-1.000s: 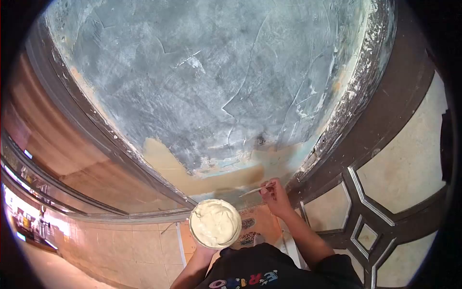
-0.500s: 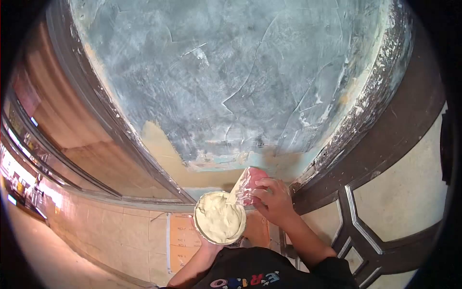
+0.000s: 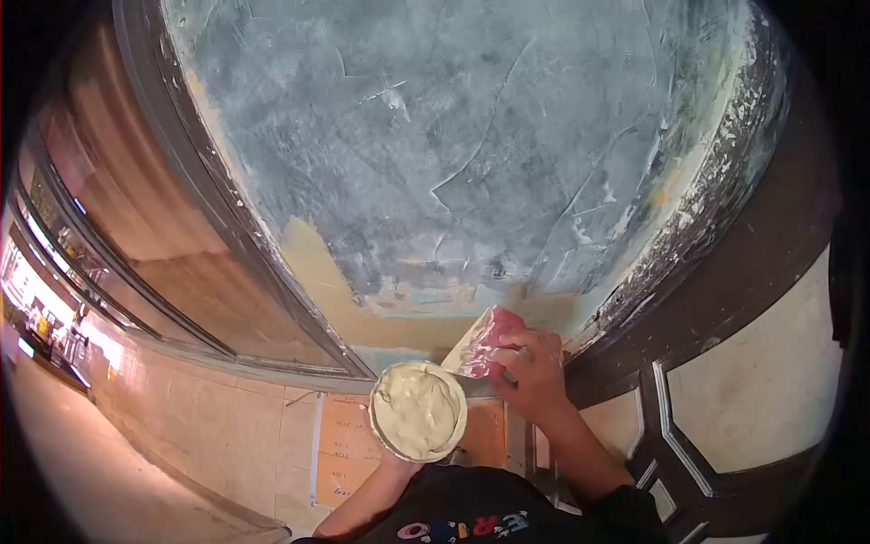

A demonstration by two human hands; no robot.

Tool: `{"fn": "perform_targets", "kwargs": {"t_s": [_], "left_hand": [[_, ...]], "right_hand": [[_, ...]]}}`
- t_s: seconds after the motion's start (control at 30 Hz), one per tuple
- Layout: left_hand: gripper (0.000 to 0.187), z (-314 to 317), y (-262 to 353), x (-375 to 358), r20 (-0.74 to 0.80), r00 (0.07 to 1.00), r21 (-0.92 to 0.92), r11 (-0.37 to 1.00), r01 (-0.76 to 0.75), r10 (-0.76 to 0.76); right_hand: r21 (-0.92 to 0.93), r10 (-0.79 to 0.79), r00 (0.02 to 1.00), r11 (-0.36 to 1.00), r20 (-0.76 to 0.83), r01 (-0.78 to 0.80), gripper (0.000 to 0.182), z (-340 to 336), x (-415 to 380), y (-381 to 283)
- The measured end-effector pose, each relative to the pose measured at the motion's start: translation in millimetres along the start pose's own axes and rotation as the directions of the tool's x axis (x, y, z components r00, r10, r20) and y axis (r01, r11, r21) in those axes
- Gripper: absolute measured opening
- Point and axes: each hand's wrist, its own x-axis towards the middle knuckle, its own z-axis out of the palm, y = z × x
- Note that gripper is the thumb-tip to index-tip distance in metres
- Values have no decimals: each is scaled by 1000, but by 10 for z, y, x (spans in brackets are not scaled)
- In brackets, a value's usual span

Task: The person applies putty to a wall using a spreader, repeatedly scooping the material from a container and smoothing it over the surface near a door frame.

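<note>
My left hand [image 3: 399, 473] holds a round tub [image 3: 375, 422] from below, most of its fingers hidden beneath it. Thick cream-coloured putty [image 3: 421, 412] fills the tub, its surface swirled and uneven. Between the thumb and fingers of my right hand [image 3: 536, 385] is a pink putty spreader [image 3: 500, 328]. Putty smears its face, and its pale edge is tilted down to the left, close to the tub's upper right rim. Behind both hands rises a wall panel [image 3: 381, 181] with patchy grey-blue filler, thin ridges and a bare tan strip low down.
A dark frame [image 3: 195, 172] with glass borders the panel on the left. On the right is a chipped, putty-flecked edge [image 3: 698, 208] beside a dark door with pale panels [image 3: 752, 390]. An orange sheet with handwriting [image 3: 340, 453] lies on the tiled floor [image 3: 236, 426].
My right hand has drawn the spreader slightly up and to the right, lifting its edge out of the putty. The view has shifted a little, and the tub stays in my left hand.
</note>
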Motion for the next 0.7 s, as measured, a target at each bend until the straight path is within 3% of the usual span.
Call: {"fn": "perform_targets", "kwargs": {"t_s": [0.1, 0.3, 0.43, 0.7], "left_hand": [[87, -89, -20, 76, 80, 997, -26, 999, 24, -22], [88, 185, 13, 19, 88, 992, 54, 994, -95, 90], [87, 83, -15, 30, 64, 996, 77, 994, -74, 69], [80, -51, -12, 9, 55, 998, 68, 997, -22, 18]], "right_hand": [[-19, -6, 1000, 1000, 8, 7, 30, -12, 41, -88], [-87, -15, 1000, 996, 4, 15, 26, 25, 98, -268], [-184, -77, 997, 980, -16, 73, 24, 121, 102, -397], [-128, -145, 986, 983, -77, 135, 21, 362, 53, -466]]}}
